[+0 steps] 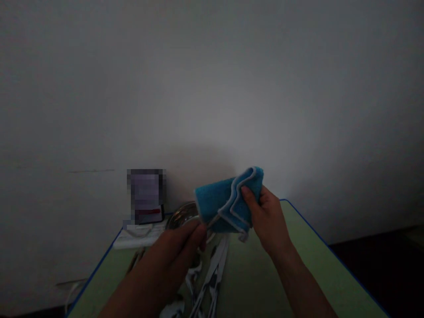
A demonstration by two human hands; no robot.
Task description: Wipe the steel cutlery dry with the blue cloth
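Note:
A folded blue cloth [215,198] with a pale edging is up in the air above the table. My right hand [266,212] grips its right part, the thumb pressed on the near face. My left hand [180,247] is closed at the cloth's lower left, pinching the end of a thin metal utensil [213,221]. The utensil's other end disappears into the cloth, so its kind is hidden. Below the hands, several shiny pieces of metal cutlery [215,274] lie on the table, partly covered by my left forearm.
Behind my left hand stands a round metal bowl [179,214]. A tablet-like screen [147,194], partly blurred, leans near the wall [212,88] above a white object [135,238]. The green table [265,282] has blue edges and meets the wall at the back.

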